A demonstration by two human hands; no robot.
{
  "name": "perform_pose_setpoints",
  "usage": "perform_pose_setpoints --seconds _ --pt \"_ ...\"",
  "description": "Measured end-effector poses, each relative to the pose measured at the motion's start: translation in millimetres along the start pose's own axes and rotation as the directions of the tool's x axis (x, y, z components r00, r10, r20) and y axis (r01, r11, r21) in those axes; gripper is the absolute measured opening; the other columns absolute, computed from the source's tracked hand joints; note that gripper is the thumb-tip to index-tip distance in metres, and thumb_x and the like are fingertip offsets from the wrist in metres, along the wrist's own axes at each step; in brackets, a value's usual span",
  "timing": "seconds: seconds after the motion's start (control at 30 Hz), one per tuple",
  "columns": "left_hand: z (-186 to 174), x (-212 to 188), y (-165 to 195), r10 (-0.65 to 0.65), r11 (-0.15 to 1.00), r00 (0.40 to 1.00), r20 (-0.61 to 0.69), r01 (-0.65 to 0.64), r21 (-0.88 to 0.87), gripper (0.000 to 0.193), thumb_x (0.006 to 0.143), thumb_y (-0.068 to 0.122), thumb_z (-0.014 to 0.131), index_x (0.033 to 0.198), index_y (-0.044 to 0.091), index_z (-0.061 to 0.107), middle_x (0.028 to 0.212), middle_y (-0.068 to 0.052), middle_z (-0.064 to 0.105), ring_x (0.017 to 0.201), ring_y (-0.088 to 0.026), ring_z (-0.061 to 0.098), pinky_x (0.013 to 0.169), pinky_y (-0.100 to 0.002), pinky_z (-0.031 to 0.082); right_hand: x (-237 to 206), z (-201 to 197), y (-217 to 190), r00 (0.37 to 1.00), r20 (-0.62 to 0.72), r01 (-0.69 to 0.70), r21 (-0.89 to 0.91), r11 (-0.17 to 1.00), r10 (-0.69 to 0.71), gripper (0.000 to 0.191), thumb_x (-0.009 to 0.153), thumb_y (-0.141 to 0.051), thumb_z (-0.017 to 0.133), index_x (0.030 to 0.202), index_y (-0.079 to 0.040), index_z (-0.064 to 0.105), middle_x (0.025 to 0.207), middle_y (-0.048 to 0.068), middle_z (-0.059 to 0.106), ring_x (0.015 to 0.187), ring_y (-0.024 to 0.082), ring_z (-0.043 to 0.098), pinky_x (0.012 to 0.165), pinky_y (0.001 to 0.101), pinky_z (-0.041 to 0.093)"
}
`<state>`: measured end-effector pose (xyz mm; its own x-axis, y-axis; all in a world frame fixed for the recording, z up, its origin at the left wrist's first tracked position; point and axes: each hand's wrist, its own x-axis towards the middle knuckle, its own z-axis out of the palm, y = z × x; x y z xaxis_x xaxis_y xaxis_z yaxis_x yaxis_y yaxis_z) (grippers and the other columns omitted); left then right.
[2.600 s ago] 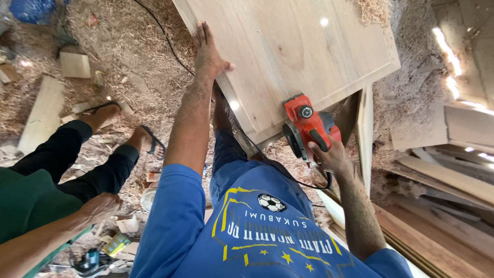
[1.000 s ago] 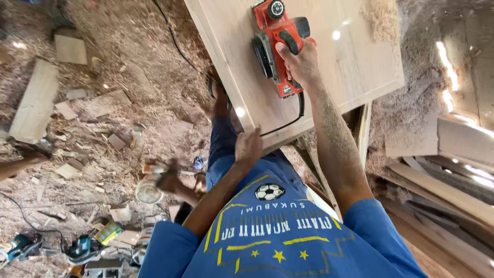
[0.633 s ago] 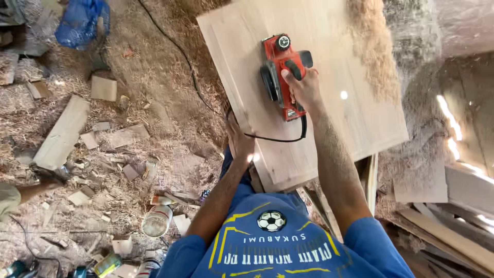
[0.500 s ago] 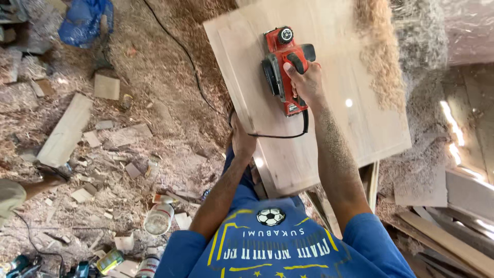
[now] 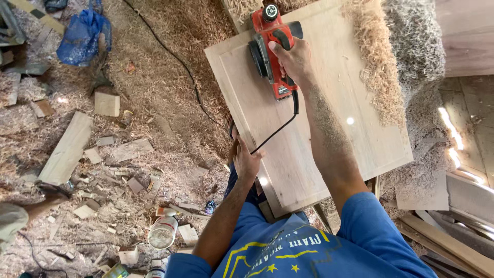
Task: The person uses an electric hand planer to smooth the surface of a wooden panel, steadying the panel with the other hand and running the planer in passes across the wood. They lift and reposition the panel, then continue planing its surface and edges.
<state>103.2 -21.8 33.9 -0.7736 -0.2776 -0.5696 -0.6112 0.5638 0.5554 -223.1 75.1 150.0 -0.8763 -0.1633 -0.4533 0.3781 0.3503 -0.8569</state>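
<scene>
Since half a second ago the red electric planer (image 5: 271,49) has moved up to the far edge of the pale, smooth wooden panel (image 5: 329,149), the right hand (image 5: 290,59) clamped around its handle. The left hand (image 5: 246,162) grips the panel's near-left edge, and curly shavings (image 5: 378,67) are heaped along its right side.

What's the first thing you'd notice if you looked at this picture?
The red planer jumps out, gripped by the right hand near the far end of a pale wooden panel. The left hand holds the panel's near left edge. Shavings pile along its right side, and a blue bag lies far left on the floor.
</scene>
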Motion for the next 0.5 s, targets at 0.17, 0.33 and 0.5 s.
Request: perform_pose_setpoints --seconds 0.17,0.33,0.5 --pt "-2.6 -0.6 5.6 -0.106 0.994 0.990 0.095 0.106 0.003 0.119 0.080 0.038 0.086 0.159 -0.004 0.007 0.155 -0.024 0.042 0.140 -0.035 0.046 0.113 -0.048 0.037 32.0 6.3 -2.4 0.994 0.020 0.112 -0.008 0.994 -0.112 0.035 0.100 -0.037 0.075 0.089 -0.007 0.060 0.060 -0.002 0.054 0.045 0.008 0.056 0.041 0.0282 0.048" --pt "-13.3 -1.8 -8.5 0.080 0.994 0.996 0.048 -0.076 -0.078 0.112 0.079 0.037 0.084 0.155 -0.004 0.013 0.153 -0.028 0.040 0.129 -0.038 0.053 0.105 -0.046 0.047 35.5 7.9 -16.6 0.969 0.037 0.242 0.069 0.968 -0.245 0.040 0.106 -0.036 0.071 0.084 -0.005 0.058 0.059 -0.001 0.055 0.046 0.009 0.057 0.042 0.0287 0.049" --pt "-47.6 -21.5 -71.8 0.004 0.999 0.982 0.189 -0.011 0.035 0.042 0.100 0.024 0.063 0.142 0.016 0.061 0.127 -0.011 0.071 0.108 -0.026 0.073 0.092 -0.045 0.063 -91.0 -20.2 3.4 0.995 -0.094 0.049 0.259 0.965 -0.025 0.025 0.102 -0.030 0.068 0.084 -0.014 0.063 0.056 -0.007 0.049 0.042 0.005 0.045 0.038 0.0255 0.035"
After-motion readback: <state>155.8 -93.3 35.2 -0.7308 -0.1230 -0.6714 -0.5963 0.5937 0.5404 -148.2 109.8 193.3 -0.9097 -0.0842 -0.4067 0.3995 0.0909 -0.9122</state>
